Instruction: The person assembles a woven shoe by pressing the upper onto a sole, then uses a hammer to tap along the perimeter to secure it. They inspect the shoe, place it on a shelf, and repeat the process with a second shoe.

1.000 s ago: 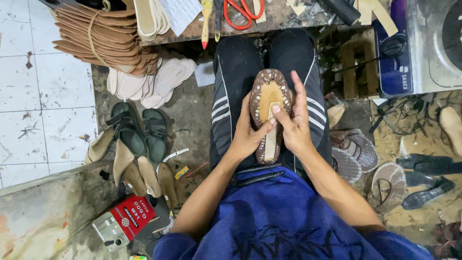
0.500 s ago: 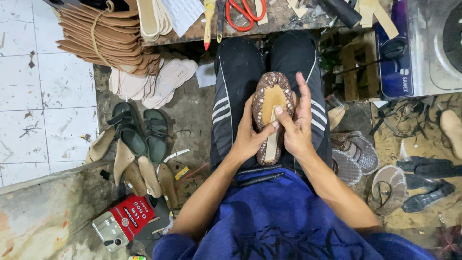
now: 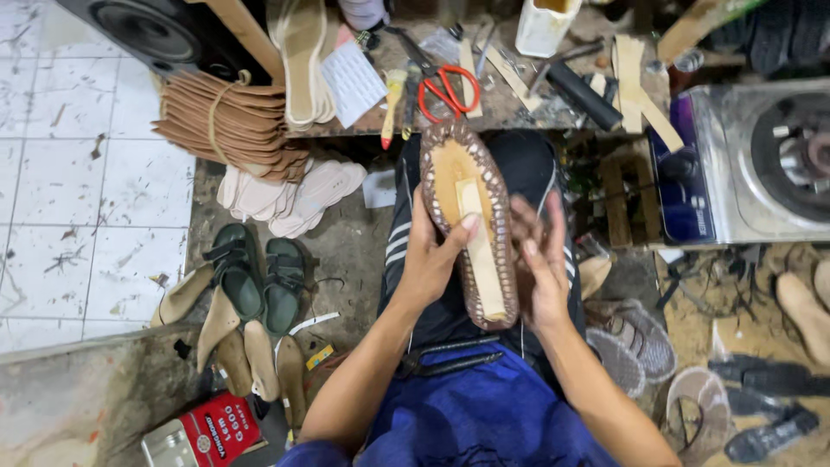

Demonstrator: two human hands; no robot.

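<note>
A shoe upper on a last [image 3: 471, 220], sole side up, has a dark scalloped patterned edge and a tan middle with a pale strip along it. It is raised over my lap. My left hand [image 3: 432, 259] grips its left side, thumb pressed on the pale strip. My right hand [image 3: 540, 268] is at its right edge, fingers spread and blurred; whether it grips the shoe is unclear. My legs in dark trousers with white stripes [image 3: 406, 242] lie beneath.
Red-handled scissors [image 3: 445, 86], a brush, strips and a white pot [image 3: 545, 26] lie on the bench ahead. Stacked brown soles [image 3: 225, 121], pale insoles [image 3: 290, 195], green sandals [image 3: 255, 277] and a red tin [image 3: 203, 432] are on the left. A metal stove [image 3: 761, 164] stands right.
The shoe has been lifted from my lap toward the bench and now appears larger. My right hand has come off its top and moved to the right edge.
</note>
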